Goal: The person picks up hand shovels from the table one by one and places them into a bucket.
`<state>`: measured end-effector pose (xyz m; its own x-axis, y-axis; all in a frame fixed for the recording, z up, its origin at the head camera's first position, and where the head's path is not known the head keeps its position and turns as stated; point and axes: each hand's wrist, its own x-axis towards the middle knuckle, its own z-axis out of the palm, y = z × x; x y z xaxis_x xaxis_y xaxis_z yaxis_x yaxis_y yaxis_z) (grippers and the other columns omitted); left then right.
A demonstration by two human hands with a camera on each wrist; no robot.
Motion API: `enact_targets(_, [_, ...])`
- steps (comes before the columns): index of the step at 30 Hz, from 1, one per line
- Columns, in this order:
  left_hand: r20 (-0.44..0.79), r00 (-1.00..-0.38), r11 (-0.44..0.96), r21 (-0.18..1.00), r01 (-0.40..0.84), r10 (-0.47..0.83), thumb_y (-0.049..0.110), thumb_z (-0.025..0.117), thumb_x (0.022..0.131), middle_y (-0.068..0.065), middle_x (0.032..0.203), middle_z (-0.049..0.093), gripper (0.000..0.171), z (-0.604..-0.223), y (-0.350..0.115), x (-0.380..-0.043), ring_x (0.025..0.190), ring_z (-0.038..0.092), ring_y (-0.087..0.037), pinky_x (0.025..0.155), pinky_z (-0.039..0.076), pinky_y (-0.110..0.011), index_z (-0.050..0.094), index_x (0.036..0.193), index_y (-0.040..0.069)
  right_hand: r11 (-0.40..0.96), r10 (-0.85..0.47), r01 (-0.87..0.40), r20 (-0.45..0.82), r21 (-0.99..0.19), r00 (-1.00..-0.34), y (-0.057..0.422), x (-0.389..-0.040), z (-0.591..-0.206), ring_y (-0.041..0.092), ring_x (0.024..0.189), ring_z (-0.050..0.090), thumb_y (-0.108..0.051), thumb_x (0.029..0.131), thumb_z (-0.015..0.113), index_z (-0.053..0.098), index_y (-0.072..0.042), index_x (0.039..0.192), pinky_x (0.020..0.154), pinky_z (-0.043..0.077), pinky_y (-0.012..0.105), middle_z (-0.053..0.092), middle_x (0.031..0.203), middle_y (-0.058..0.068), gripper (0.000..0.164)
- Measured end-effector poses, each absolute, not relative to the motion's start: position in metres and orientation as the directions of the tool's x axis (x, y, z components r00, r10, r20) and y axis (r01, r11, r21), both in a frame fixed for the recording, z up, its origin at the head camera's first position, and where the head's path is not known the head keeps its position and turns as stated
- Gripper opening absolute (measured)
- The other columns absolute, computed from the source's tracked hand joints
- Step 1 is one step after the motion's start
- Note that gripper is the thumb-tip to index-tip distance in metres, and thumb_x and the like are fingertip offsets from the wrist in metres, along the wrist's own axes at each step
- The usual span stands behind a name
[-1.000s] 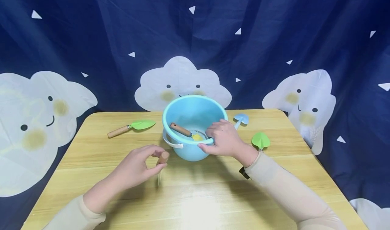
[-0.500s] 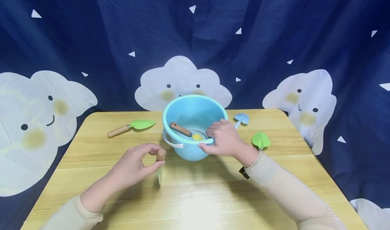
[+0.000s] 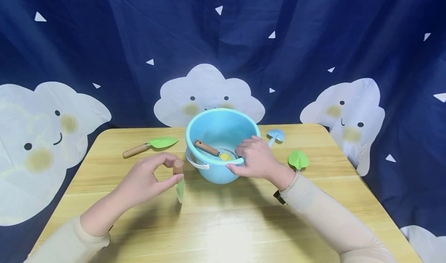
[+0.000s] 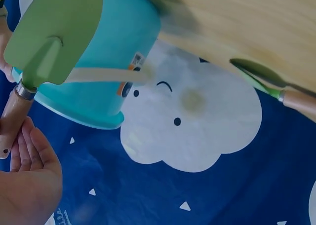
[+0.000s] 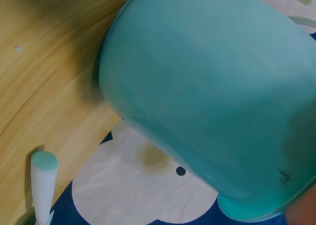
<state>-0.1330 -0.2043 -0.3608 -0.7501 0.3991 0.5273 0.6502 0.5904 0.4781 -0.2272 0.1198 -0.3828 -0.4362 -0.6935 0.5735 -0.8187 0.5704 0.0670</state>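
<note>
My left hand (image 3: 148, 180) pinches the wooden handle of a green garden trowel (image 3: 179, 189) between thumb and fingers. The trowel hangs blade down in front of the bucket, to its left. In the left wrist view its broad blade (image 4: 57, 32) overlaps the bucket. My right hand (image 3: 258, 158) grips the near right rim of the light blue bucket (image 3: 219, 174), thumb outside and fingers over the edge. Inside the bucket leans a tool with a wooden handle (image 3: 207, 147) and a yellow end, the rest of it hidden. The bucket's white carrying handle (image 3: 198, 164) hangs down at the front left.
Another green trowel (image 3: 162, 142) lies at the back left of the wooden table (image 3: 139, 232). To the right of the bucket are a small blue shovel (image 3: 276, 135) and a green spade-shaped tool (image 3: 298, 160), partly behind my right arm. A dark blue cloud-patterned curtain (image 3: 223, 35) hangs behind.
My left hand has moved left and a little up, away from the bucket, and the trowel's blade shows more as it hangs. My right hand and the bucket have stayed in place.
</note>
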Motion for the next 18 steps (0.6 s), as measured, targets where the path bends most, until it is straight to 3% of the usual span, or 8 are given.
enact_targets(3, [0.525,-0.751,0.586,0.482,0.651,0.401,0.013,0.086,0.077,0.020,0.098,0.066,0.034,-0.352,-0.205,-0.134,0.093,0.061,-0.006,0.083,0.048,-0.020,0.064,0.101,0.025,0.568,-0.694,-0.820,0.577,0.071,-0.431,0.120,-0.227,-0.382,0.012,0.051,0.027,-0.075,0.092,0.024,0.032,-0.021,0.056,0.054,0.024,0.031,0.031,0.054,-0.009,0.065])
enact_targets(6, [0.546,-0.732,0.579,0.465,0.670,0.408,0.014,0.087,0.077,0.022,0.097,0.064,0.035,-0.345,-0.205,-0.137,0.094,0.060,-0.005,0.085,0.044,-0.026,0.064,0.100,0.026,0.563,-0.696,-0.823,0.579,0.072,-0.425,0.121,-0.228,-0.382,0.012,0.051,0.027,-0.074,0.092,0.026,0.033,-0.021,0.056,0.054,0.024,0.031,0.030,0.054,-0.009,0.064])
enact_targets(10, [0.568,-0.724,0.584,0.455,0.672,0.390,0.015,0.088,0.075,0.026,0.091,0.062,0.036,-0.334,-0.206,-0.139,0.091,0.059,-0.002,0.079,0.041,-0.031,0.064,0.099,0.029,0.564,-0.696,-0.822,0.577,0.071,-0.428,0.121,-0.228,-0.382,0.012,0.051,0.027,-0.074,0.092,0.026,0.033,-0.021,0.056,0.054,0.023,0.030,0.030,0.054,-0.009,0.065])
enact_targets(15, [0.569,-0.734,0.552,0.500,0.667,0.371,0.011,0.087,0.076,0.022,0.090,0.064,0.034,-0.318,-0.206,-0.141,0.088,0.061,-0.003,0.079,0.048,-0.020,0.066,0.099,0.025,0.564,-0.697,-0.823,0.574,0.069,-0.430,0.121,-0.227,-0.383,0.012,0.051,0.028,-0.074,0.092,0.026,0.033,-0.021,0.056,0.054,0.024,0.031,0.031,0.054,-0.009,0.064])
enact_targets(18, [0.569,-0.741,0.549,0.515,0.659,0.356,0.008,0.087,0.075,0.019,0.090,0.065,0.033,-0.307,-0.206,-0.143,0.086,0.061,-0.003,0.076,0.049,-0.020,0.067,0.098,0.022,0.564,-0.699,-0.823,0.569,0.066,-0.434,0.121,-0.228,-0.383,0.012,0.051,0.028,-0.074,0.092,0.026,0.034,-0.022,0.056,0.054,0.023,0.031,0.031,0.053,-0.009,0.064])
